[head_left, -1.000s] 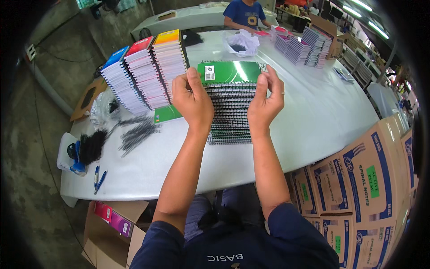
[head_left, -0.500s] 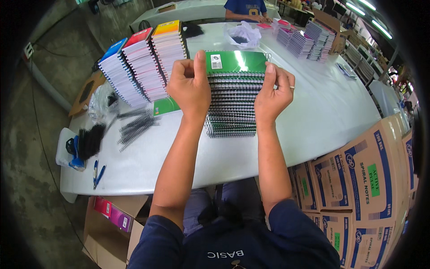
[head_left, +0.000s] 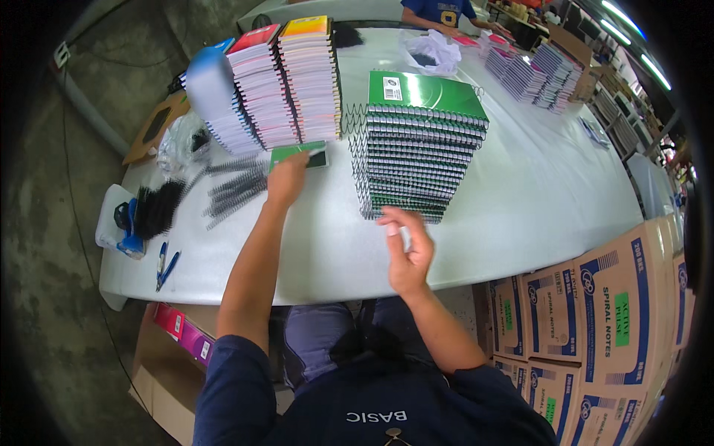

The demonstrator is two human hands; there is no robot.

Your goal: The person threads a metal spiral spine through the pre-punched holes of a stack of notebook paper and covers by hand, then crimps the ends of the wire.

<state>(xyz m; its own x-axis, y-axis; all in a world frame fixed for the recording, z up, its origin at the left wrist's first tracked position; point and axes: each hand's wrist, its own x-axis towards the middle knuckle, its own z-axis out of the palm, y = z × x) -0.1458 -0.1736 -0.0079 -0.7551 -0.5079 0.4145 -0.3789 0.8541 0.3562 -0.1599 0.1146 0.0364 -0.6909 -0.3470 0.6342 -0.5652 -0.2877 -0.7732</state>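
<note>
A tall stack of green spiral notebooks (head_left: 420, 160) stands before me, the top one showing a glossy green cover with a white label. Loose coil ends stick out along its left side. My left hand (head_left: 287, 180) is at a small green-covered pad (head_left: 286, 152) lying left of the stack. Its fingers are curled and partly smeared, beside a small dark patch; what they grip is unclear. My right hand (head_left: 409, 253) hovers near the stack's front, fingers apart and empty. Loose black spiral coils (head_left: 236, 192) lie left of my left hand.
Red and yellow notebook stacks (head_left: 256, 97) stand behind on the left; a blue-topped one beside them is smeared. Blue-handled pliers (head_left: 166, 267) lie near the front left edge. Cartons (head_left: 617, 297) are piled at right. Across the table a person (head_left: 446, 15) sits by a plastic bag (head_left: 435, 50).
Both hands have left the top green notebook. My left hand moved left to the small green pad; my right hand came down toward me and opened. The view has shifted slightly.
</note>
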